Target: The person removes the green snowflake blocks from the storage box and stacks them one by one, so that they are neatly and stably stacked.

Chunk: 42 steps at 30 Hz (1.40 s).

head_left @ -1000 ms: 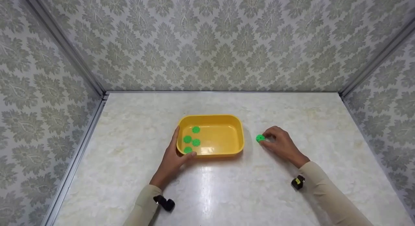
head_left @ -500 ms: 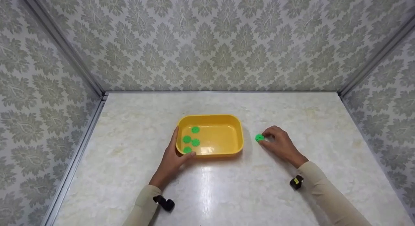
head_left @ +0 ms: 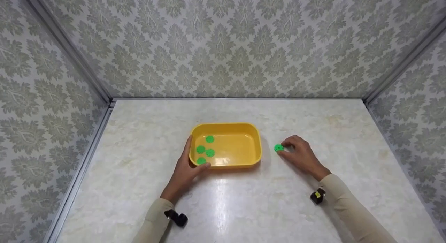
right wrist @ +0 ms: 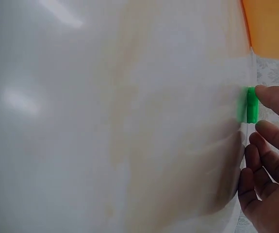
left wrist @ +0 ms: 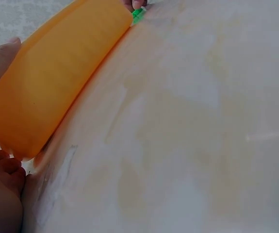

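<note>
A yellow plastic tub [head_left: 240, 150] stands on the table in the head view. My left hand [head_left: 183, 168] grips its left end, thumb over the front rim and fingers along the outer side. Within the tub, towards its left end, lie several flat green notched discs [head_left: 210, 152]. Right of the tub, my right hand [head_left: 301, 154] pinches another green notched disc [head_left: 278, 147] between thumb and index finger. The right wrist view shows this green disc [right wrist: 252, 105] edge-on, low at the tabletop; whether it touches the table I cannot tell.
The pale marbled table [head_left: 139, 131] extends around the tub. Patterned wall panels [head_left: 223, 44] with metal frame strips [head_left: 80, 68] enclose it at the back and both sides. Each wrist carries a small black camera [head_left: 177, 218].
</note>
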{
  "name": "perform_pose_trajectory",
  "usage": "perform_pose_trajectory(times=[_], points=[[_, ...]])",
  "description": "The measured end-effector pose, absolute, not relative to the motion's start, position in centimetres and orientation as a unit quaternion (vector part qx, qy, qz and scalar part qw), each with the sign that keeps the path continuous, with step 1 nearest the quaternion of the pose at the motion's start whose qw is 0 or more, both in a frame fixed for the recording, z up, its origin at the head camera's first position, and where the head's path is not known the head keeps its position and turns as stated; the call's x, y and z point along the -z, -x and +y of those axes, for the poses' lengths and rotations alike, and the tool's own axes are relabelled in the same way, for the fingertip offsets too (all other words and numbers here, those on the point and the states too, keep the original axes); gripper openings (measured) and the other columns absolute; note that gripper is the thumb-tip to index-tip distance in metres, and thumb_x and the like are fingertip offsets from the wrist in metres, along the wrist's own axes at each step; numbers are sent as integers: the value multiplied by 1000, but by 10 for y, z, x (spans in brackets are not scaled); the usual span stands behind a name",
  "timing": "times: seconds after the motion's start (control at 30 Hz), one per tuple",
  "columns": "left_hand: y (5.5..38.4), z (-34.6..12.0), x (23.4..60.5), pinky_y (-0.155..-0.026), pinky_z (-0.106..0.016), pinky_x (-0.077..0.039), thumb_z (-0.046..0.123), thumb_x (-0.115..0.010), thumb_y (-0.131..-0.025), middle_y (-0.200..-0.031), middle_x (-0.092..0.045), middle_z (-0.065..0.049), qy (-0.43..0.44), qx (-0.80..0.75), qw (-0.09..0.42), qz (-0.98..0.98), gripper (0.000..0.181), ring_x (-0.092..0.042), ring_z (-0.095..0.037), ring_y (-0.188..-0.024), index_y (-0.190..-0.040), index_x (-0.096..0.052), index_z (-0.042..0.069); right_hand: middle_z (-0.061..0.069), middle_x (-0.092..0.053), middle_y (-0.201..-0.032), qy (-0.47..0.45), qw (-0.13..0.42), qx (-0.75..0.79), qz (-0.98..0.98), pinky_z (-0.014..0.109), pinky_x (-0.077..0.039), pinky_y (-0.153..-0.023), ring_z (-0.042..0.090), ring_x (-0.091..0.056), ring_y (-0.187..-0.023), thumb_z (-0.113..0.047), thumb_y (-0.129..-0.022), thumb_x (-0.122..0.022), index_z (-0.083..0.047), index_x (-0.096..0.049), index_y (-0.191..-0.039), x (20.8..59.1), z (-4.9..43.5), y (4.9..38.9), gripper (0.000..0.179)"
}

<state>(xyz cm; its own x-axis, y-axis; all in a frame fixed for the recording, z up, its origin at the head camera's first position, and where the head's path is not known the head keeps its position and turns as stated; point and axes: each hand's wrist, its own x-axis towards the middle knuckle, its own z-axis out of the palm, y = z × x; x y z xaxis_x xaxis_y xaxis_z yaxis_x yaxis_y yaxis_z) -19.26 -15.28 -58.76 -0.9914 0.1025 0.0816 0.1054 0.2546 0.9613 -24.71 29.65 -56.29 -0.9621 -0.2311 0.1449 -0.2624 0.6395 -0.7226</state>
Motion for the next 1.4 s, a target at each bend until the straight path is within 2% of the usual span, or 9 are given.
perform_pose_trajectory(times=[0.13,0.23,0.37,0.57,0.93,1.17,1.3,1.4], points=[[193,-152,587,-128,-51,-30,32,-93,-92,-181,-26,-6,64,602,-1,-796,122,-40,-26,-157,-179,-9,32,10,-72,-117,-127,27,-405,-905,47,-52,-97,26,-65,-108,-20,-97,-88,-6,-78,-117,559,296,247,26],[194,-153,587,-127,-52,-33,33,-93,-91,-181,-28,-6,68,606,-1,-792,122,-44,-27,-153,-179,-8,32,13,-72,-118,-128,32,-414,-901,47,-50,-96,28,-64,-108,-18,-97,-88,-2,-77,-119,553,293,247,29],[193,-153,588,-124,-51,-38,30,-93,-92,-179,-30,-7,71,613,-2,-787,122,-51,-28,-147,-179,-8,34,16,-72,-118,-148,40,-413,-898,52,-51,-99,33,-64,-110,-16,-97,-88,-1,-77,-119,543,288,247,29],[192,-153,588,-128,-51,-32,25,-92,-93,-181,-27,-9,72,606,2,-792,121,-43,-28,-155,-180,-8,30,20,-71,-119,-184,51,-405,-894,60,-52,-98,41,-65,-111,-13,-95,-89,0,-77,-120,529,281,245,31],[195,-154,588,-129,-52,-28,32,-92,-92,-182,-24,-7,74,606,4,-792,121,-37,-27,-159,-180,-9,30,11,-71,-119,-225,52,-399,-888,64,-51,-97,43,-64,-113,-16,-95,-90,-10,-78,-118,508,260,246,26],[195,-155,589,-125,-50,-34,33,-93,-93,-181,-27,-5,72,613,2,-787,120,-46,-26,-151,-179,-9,34,8,-72,-119,-254,50,-392,-883,62,-52,-94,38,-64,-111,-20,-96,-89,-8,-79,-119,502,238,250,27],[194,-156,590,-119,-44,-42,31,-92,-94,-180,-29,-4,72,620,-2,-781,119,-53,-26,-141,-179,-9,35,13,-72,-121,-268,44,-400,-876,61,-51,-92,37,-63,-110,-19,-97,-88,-5,-79,-120,503,223,252,28],[192,-157,589,-117,-37,-42,33,-92,-94,-180,-29,-4,73,622,-4,-779,118,-53,-25,-141,-179,-10,35,15,-72,-120,-274,32,-410,-870,58,-51,-93,37,-63,-109,-18,-97,-88,-7,-79,-119,505,211,252,26]])
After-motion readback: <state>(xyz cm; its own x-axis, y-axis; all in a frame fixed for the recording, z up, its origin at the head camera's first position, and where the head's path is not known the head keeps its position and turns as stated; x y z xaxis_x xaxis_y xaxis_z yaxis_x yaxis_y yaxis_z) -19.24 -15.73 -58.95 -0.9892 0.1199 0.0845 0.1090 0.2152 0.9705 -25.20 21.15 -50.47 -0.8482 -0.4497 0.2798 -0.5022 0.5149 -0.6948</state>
